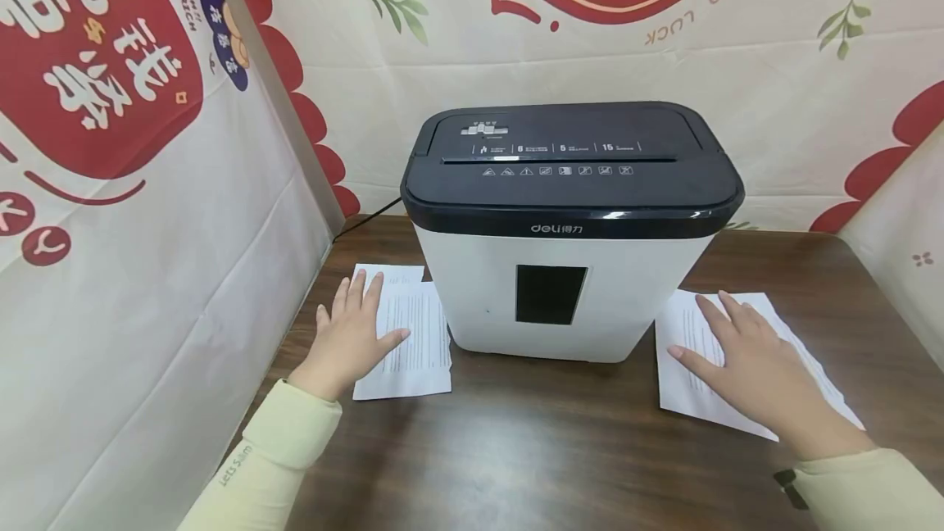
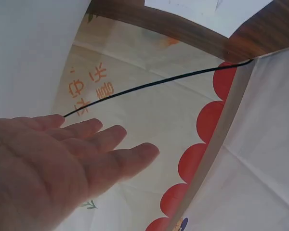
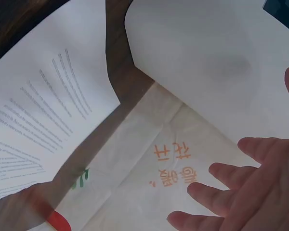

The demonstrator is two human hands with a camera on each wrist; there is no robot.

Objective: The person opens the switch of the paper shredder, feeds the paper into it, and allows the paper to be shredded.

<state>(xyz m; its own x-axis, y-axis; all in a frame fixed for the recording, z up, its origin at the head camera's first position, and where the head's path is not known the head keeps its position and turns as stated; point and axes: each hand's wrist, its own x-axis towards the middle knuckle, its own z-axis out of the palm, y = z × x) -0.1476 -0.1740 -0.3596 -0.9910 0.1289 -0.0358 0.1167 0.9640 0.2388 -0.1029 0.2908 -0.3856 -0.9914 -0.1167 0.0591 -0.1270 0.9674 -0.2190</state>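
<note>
A paper shredder (image 1: pixel 472 285) with a dark top and white bin stands at the table's middle, its feed slot (image 1: pixel 560 161) facing up. My left hand (image 1: pixel 351 342), fingers spread and straight, is over the printed sheets (image 1: pixel 416 351) left of the shredder. Over the torn-edged printed paper (image 1: pixel 682 383) on the right side is my right hand (image 1: pixel 763 371), its fingers extended too. Neither hand grips anything. In the left wrist view the left palm (image 2: pixel 38 168) shows bare; the right wrist view shows the right fingers (image 3: pixel 216 197) apart, with the printed paper (image 3: pixel 43 110) beyond.
A black power cord (image 1: pixel 369 218) runs from the shredder's back left to the table's left edge. Printed cloth hangings (image 1: pixel 354 105) enclose the brown wooden table (image 1: pixel 501 449) at the back and sides.
</note>
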